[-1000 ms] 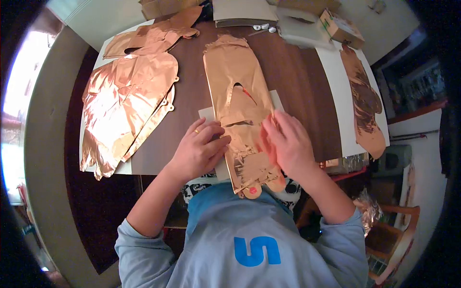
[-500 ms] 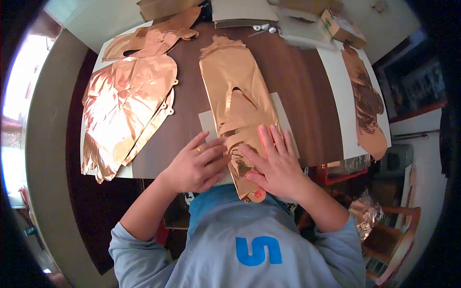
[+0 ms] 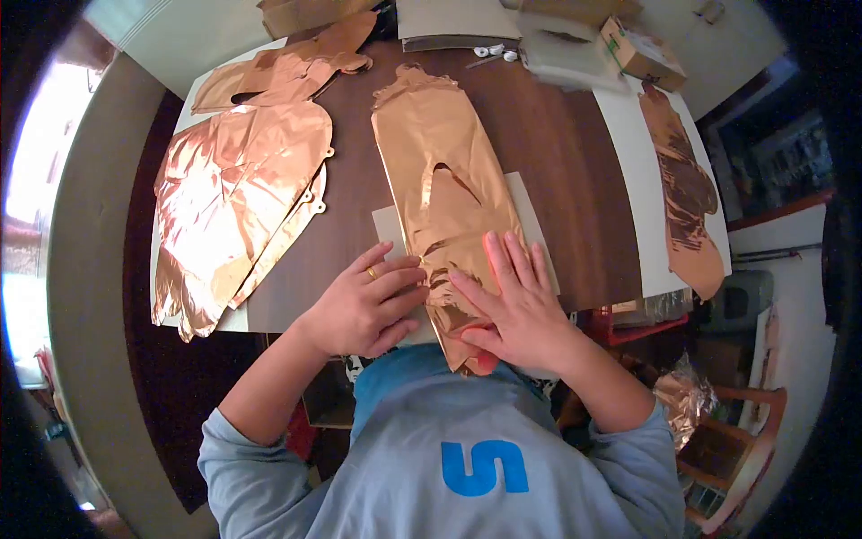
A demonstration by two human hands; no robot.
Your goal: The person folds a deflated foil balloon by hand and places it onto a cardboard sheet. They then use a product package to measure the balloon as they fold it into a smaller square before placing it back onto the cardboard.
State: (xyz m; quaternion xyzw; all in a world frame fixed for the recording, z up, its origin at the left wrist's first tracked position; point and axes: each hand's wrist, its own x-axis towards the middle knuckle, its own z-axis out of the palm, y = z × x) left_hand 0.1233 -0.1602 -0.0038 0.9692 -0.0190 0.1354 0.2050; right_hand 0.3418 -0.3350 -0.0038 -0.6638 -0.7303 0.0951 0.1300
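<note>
A long folded piece of copper-coloured foil (image 3: 440, 135) lies lengthwise in front of me, its near end at the table edge by my apron. Under it, a pale board (image 3: 532, 216) shows on both sides. My right hand (image 3: 521, 310) rests flat on the near part of the foil with its fingers spread. At the foil's left edge is my left hand (image 3: 366, 301), a ring on one finger, its fingers apart and slightly bent, the tips touching or very near the edge.
Large shiny foil sheets (image 3: 238, 189) cover the table's left side. Another foil piece (image 3: 678, 189) lies on a white strip at the right. Cardboard (image 3: 458, 22), small white items (image 3: 496, 52) and a box (image 3: 642, 54) stand at the back. A chair (image 3: 736, 449) is at lower right.
My right hand has moved from the foil's right edge onto its top and flattened there. The foil's right side now lies narrower near me, and its far end has shifted slightly left.
</note>
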